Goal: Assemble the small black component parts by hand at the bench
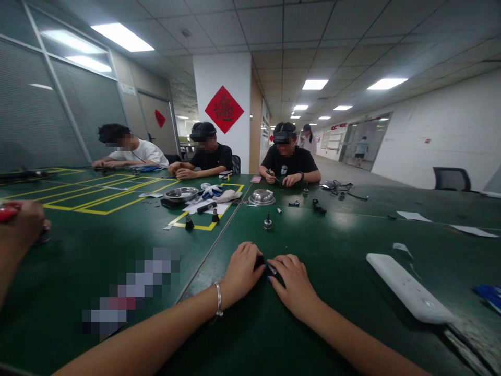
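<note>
Low over the green table (332, 334), my left hand (241, 271), with a silver bracelet at the wrist, curls its fingers and thumb around a small black part (259, 261). My right hand (293, 287) faces it closely, its fingers closed on a short black piece (277, 274) with a shiny metal bit. The two pieces lie close together; whether they are joined I cannot tell. Beyond my hands, a metal-and-black part (267, 222) stands upright. Two black tapered parts (189, 222) stand further left.
A white power strip (409, 287) lies to the right. Farther back are a metal bowl (182, 195), an overturned metal bowl (262, 197), gloves (211, 191) and cables (340, 187). Another person's hand (29, 224) holds something red at left. Several people sit across the table.
</note>
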A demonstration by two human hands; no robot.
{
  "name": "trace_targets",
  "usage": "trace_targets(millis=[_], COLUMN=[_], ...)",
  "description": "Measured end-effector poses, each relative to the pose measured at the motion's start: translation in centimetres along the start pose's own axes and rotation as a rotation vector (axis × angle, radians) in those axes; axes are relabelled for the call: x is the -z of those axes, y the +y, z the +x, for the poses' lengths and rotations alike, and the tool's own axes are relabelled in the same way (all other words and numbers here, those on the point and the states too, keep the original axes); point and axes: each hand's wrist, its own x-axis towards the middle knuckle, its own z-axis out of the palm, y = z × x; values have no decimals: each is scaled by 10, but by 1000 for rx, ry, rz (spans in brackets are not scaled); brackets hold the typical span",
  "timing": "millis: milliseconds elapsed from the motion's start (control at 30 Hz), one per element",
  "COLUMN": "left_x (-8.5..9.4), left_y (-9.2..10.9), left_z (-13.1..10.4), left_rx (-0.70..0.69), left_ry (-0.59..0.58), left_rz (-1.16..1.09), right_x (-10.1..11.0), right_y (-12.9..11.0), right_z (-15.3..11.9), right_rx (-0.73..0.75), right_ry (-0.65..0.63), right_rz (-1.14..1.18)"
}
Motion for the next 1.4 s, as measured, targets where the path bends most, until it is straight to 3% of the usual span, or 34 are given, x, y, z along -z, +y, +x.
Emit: trace_targets(millis=[133,333,500,800,1400], left_x=[6,-1,-7,-11,-12], left_y=[7,13,15,14,14], left_z=[0,-4,-7,-8,-8], left_rx=[51,60,9,-19,-4], left_ry=[-59,-80,-98,-85,-103], left_rz=[-92,-353,-484,-526,-483], right_x=[2,3,10,2,16], right_y=[-1,0,-6,1,-7], right_z=[1,3,2,2,3], right_rx=[-12,-65,80,164,-70], right_ry=[2,255,174,161,127], right_rz=[96,419,456,215,255])
